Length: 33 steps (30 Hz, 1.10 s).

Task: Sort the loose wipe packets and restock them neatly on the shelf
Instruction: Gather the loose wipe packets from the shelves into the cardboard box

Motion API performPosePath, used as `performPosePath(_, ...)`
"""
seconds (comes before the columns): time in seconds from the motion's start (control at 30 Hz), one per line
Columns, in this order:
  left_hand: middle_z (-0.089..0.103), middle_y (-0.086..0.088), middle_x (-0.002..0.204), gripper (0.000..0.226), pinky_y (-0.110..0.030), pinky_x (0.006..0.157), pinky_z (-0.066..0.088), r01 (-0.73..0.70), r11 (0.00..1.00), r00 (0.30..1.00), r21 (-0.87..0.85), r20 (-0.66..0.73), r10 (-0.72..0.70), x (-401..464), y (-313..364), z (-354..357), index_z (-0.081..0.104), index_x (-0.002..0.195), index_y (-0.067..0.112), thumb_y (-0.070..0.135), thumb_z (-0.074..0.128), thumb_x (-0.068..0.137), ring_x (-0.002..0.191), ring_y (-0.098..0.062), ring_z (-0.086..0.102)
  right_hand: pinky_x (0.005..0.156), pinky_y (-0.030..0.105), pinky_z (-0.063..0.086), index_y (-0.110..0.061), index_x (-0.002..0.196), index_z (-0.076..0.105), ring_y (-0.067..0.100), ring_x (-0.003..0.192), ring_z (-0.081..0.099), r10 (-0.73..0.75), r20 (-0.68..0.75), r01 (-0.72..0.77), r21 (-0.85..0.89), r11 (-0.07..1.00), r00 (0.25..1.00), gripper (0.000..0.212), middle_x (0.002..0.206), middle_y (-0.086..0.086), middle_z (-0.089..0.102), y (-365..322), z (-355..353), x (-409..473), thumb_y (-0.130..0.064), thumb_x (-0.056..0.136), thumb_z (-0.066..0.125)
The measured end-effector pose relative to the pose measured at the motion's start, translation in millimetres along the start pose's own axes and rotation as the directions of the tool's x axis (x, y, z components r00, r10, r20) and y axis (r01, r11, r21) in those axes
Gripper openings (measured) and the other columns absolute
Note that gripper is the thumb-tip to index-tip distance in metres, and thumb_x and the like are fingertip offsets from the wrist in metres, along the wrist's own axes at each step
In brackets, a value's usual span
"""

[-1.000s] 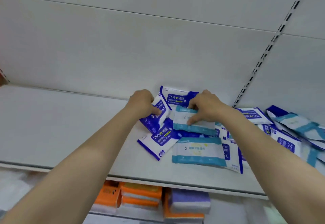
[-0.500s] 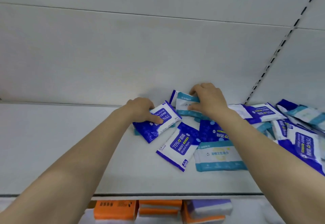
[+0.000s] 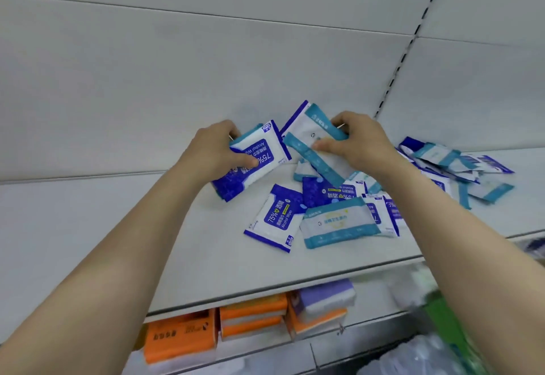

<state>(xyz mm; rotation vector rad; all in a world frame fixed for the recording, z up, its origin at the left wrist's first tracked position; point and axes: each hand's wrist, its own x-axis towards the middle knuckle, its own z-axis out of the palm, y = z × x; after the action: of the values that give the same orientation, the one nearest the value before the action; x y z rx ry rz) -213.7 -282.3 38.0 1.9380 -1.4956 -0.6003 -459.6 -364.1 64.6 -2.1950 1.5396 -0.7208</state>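
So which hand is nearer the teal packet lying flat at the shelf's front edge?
Right. The right hand holds teal packets above and behind the flat teal packet; the left hand is farther left, gripping blue packets.

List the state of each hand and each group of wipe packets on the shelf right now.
left hand: grips a small stack of blue packets, lifted and tilted.
right hand: grips teal packets, raised off the shelf.
loose blue packet: lies flat, face up.
loose teal packet: lies flat, overlapping others.
pile at right: jumbled, unsorted.
shelf: bare on its left part.
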Motion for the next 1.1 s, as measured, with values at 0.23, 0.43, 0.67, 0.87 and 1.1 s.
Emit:
performPosePath(0.23,0.058,0.008,0.096,0.052,-0.024,0.056,0.048,-0.149,0.988,0.988,-0.032,0.042,0.15,-55,86,59,0.052,0.104,0.022,0.04,0.085,0.068,0.076,-0.004,0.059,0.056,0.022,0.044,-0.027,0.101,0.06,0.005,0.072,0.059,0.102,-0.076,-0.098,0.056,0.994,0.992,0.039,0.087,-0.009,0.063,67,-78,-88,-0.046,0.074,0.081)
performPosePath(0.43,0.062,0.004,0.096,0.051,-0.03,0.062,0.05,-0.268,0.963,0.96,-0.024,0.082,0.269,-127,186,162,0.055,0.099,0.02,0.037,0.087,0.064,0.08,-0.014,0.061,0.059,0.022,0.041,-0.023,0.098,0.061,0.006,0.074,0.057,0.159,-0.127,-0.155,0.039,0.987,0.979,0.038,0.084,-0.012,0.062,175,-162,-200,-0.043,0.074,0.083)
performPosePath(0.67,0.063,0.003,0.099,0.051,-0.036,0.07,0.053,-0.308,0.951,0.924,-0.036,0.225,0.308,-218,278,326,0.054,0.099,0.021,0.038,0.087,0.064,0.085,-0.018,0.061,0.059,0.028,0.045,-0.024,0.095,0.06,0.009,0.075,0.062,0.31,-0.12,-0.307,0.045,0.951,0.943,0.036,0.085,-0.009,0.064,327,-241,-341,-0.043,0.074,0.083)
performPosePath(0.87,0.064,0.001,0.096,0.048,-0.035,0.067,0.051,-0.321,0.947,0.88,-0.009,0.366,0.302,-265,334,444,0.052,0.091,0.021,0.037,0.087,0.064,0.082,-0.018,0.062,0.053,0.024,0.036,-0.025,0.094,0.061,0.005,0.07,0.057,0.47,-0.135,-0.465,0.072,0.882,0.872,0.035,0.083,-0.009,0.064,435,-277,-428,-0.044,0.074,0.083)
performPosePath(1.1,0.06,0.006,0.097,0.046,-0.034,0.065,0.051,-0.352,0.936,0.823,0.0,0.476,0.309,-259,373,553,0.047,0.088,0.028,0.04,0.085,0.067,0.081,-0.013,0.06,0.047,0.021,0.035,-0.023,0.102,0.061,0.002,0.072,0.055,0.592,-0.144,-0.591,0.056,0.805,0.793,0.038,0.093,-0.007,0.064,534,-301,-449,-0.044,0.077,0.08)
